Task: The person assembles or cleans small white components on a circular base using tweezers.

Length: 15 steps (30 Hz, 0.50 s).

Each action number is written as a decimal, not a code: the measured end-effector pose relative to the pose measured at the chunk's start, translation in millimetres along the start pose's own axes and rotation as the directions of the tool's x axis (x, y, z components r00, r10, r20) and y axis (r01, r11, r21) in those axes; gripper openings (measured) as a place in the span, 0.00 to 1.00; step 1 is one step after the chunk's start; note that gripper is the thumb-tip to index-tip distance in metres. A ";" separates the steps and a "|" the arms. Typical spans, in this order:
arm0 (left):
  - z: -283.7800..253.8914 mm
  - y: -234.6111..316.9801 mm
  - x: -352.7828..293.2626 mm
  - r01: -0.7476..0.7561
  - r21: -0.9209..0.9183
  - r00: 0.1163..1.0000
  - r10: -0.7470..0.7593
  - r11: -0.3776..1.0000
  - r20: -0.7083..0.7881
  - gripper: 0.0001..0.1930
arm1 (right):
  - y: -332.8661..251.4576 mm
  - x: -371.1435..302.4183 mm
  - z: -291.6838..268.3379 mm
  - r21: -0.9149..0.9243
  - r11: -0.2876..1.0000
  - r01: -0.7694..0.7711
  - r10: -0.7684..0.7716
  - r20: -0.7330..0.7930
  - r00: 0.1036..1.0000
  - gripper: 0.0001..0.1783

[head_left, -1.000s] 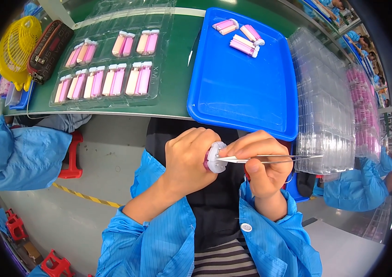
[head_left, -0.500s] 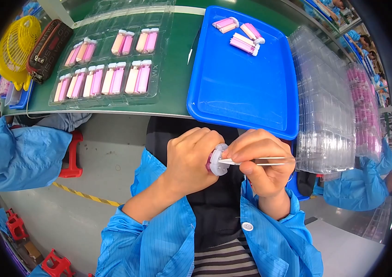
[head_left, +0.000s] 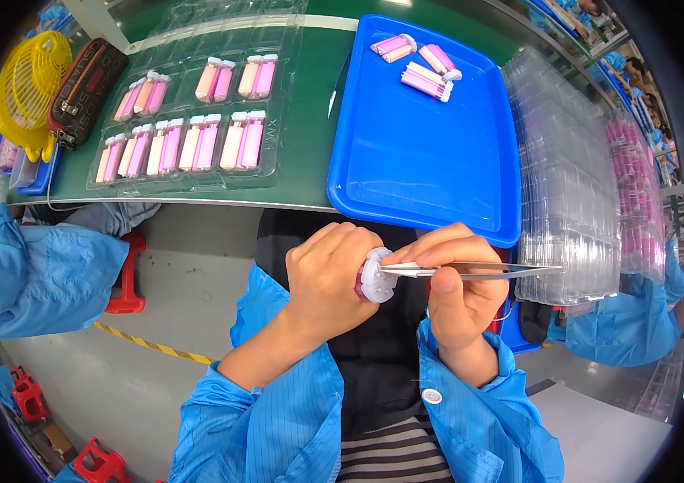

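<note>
My left hand (head_left: pixel 327 275) is closed round a small part whose white, lobed end cap (head_left: pixel 377 276) faces right; a sliver of dark pink shows beside the cap, and the rest is hidden in the fist. In my right hand (head_left: pixel 464 291) is a pair of metal tweezers (head_left: pixel 511 271), gripped between thumb and fingers and pointing left. Their pale tips touch or nearly touch the face of the cap. Both hands are over my lap, just in front of the table edge.
A blue tray (head_left: pixel 422 181) holds several pink-and-cream parts (head_left: pixel 428 80). To its left, a clear blister tray (head_left: pixel 265 161) carries rows of similar parts. Stacked clear trays (head_left: pixel 563 209) stand at the right. A yellow fan (head_left: pixel 32 88) and a dark pouch (head_left: pixel 88 92) sit far left. Co-workers sit on both sides.
The tweezers have swung to lie more nearly level, with more of their shaft showing. The cap has turned so that its face shows more fully.
</note>
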<state>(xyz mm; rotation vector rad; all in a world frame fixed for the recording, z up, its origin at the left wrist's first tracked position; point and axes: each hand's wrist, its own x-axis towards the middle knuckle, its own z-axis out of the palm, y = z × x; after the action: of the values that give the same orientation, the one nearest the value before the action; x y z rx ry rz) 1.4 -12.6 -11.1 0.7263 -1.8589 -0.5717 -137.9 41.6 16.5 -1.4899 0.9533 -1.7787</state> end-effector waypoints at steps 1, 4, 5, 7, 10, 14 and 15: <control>-0.1 0.0 -0.3 0.001 0.000 1.000 -0.001 1.000 0.000 0.10 | -0.1 -0.1 -0.1 0.000 1.000 -0.001 0.001 0.000 1.000 0.07; -0.6 0.6 -0.3 0.008 0.023 1.000 -0.008 1.000 0.009 0.10 | -1.0 -0.2 -0.3 -0.021 1.000 -0.019 0.019 0.005 1.000 0.08; -1.0 1.4 0.2 0.010 0.032 1.000 -0.010 0.999 0.016 0.10 | -1.4 -0.2 0.2 -0.011 0.999 -0.031 0.031 -0.002 1.000 0.08; -0.9 1.0 0.1 0.011 0.040 1.000 -0.012 0.999 0.024 0.10 | -1.1 -0.2 1.2 0.000 0.999 -0.043 0.043 -0.009 0.999 0.08; -0.6 -1.5 -1.2 0.013 0.039 1.000 -0.013 0.999 0.016 0.10 | 0.1 -0.4 2.7 0.016 0.998 -0.061 0.061 -0.021 0.998 0.07; -2.2 -0.3 0.3 0.017 0.029 1.000 -0.017 0.999 0.018 0.11 | 1.4 0.2 2.8 -0.078 0.997 -0.005 0.007 0.026 1.000 0.13; -2.2 0.0 0.6 0.021 0.038 1.000 -0.021 0.999 0.022 0.11 | 2.1 0.1 2.5 -0.066 0.998 -0.008 0.009 0.014 1.000 0.13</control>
<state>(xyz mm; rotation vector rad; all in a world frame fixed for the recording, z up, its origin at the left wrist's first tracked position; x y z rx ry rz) 3.3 -13.2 -9.9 0.7680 -1.8888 -0.5616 -135.4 40.0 15.0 -1.5357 1.0185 -1.7436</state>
